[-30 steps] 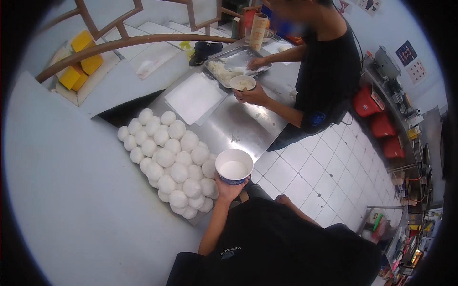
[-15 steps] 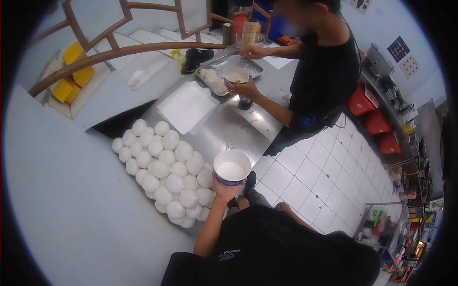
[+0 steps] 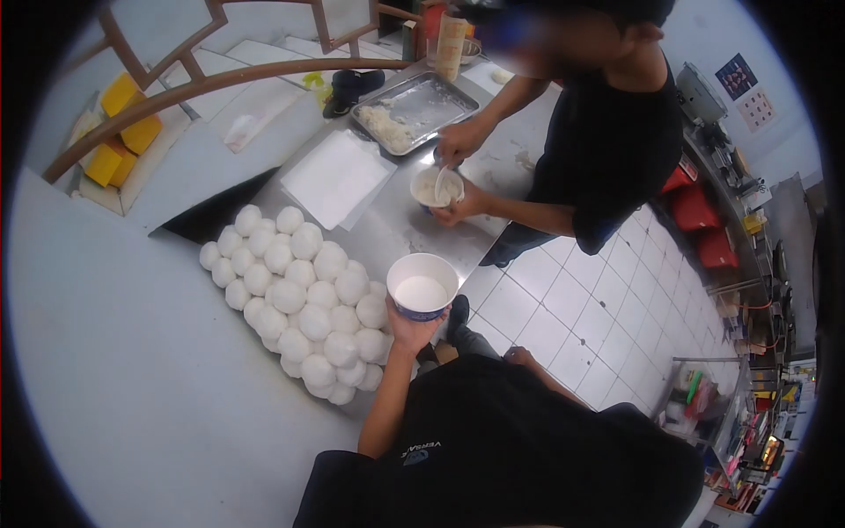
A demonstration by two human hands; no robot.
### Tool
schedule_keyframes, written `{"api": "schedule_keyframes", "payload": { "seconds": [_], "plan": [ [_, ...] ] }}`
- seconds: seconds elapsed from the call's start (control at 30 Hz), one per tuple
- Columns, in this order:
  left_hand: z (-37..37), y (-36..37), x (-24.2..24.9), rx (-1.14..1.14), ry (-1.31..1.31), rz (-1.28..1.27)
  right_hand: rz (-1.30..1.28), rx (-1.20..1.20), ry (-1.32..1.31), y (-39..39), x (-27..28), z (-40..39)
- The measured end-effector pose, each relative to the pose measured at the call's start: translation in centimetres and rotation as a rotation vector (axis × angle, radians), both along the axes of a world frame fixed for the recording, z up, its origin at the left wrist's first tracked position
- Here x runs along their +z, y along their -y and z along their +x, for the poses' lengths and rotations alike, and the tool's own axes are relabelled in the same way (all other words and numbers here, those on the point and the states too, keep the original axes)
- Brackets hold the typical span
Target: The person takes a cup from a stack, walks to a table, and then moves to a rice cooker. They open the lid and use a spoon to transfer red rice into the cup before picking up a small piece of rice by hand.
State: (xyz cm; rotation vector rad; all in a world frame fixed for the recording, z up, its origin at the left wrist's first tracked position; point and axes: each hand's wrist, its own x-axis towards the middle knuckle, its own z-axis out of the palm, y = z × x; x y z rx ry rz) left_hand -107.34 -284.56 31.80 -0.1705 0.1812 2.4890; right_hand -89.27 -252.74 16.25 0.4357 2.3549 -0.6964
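My left hand (image 3: pixel 414 333) is wrapped round a paper bowl (image 3: pixel 422 295) with a white inside and a blue-patterned outer wall. It holds the bowl upright by its lower side, mouth up, over the near end of the steel table (image 3: pixel 387 233). Just left of this hand, a big heap of smooth white balls (image 3: pixel 304 299) is stacked on the table's near end. Low beside my body is my right hand (image 3: pixel 521 356), away from the table. Its fingers are partly hidden by the black shirt.
Across the table, a co-worker (image 3: pixel 607 132) holds another bowl (image 3: pixel 431 187) and a white spoon in it. Behind lie a metal tray (image 3: pixel 422 101) with pale clumps and white paper sheets (image 3: pixel 339 176). A curved rail (image 3: pixel 229 72) borders the left. Red bins (image 3: pixel 704 224) stand right.
The co-worker's bowl has come lower, away from the tray, and the utensil hand has moved down to it. My left hand still holds its bowl, slightly higher in view.
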Motion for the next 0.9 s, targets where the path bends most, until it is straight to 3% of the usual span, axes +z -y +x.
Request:
{"api": "schedule_keyframes", "payload": {
  "seconds": [0.1,0.23,0.4,0.5,0.63,0.9],
  "plan": [
    [0.0,-0.1,-0.5,0.009,-0.037,0.001,-0.075,0.095,-0.119,-1.0,-0.7,0.0],
    [0.7,-0.1,1.0,0.103,0.126,-0.069,-0.054,-0.034,-0.156,0.1,0.6,-2.8],
    [2.3,0.7,1.4,0.178,0.239,-0.068,-0.233,0.085,-0.458,6.7,10.2,-14.7],
    [3.0,1.2,0.8,0.242,0.236,-0.133,-0.568,-0.062,-0.223,10.5,10.1,-21.0],
    [4.1,2.7,-0.4,0.26,0.073,-0.032,-0.874,-0.35,0.035,15.2,9.7,-26.6],
    [6.4,6.1,0.7,0.369,0.055,-0.076,-1.0,-0.776,0.04,19.2,9.4,-30.7]
  ]
}}
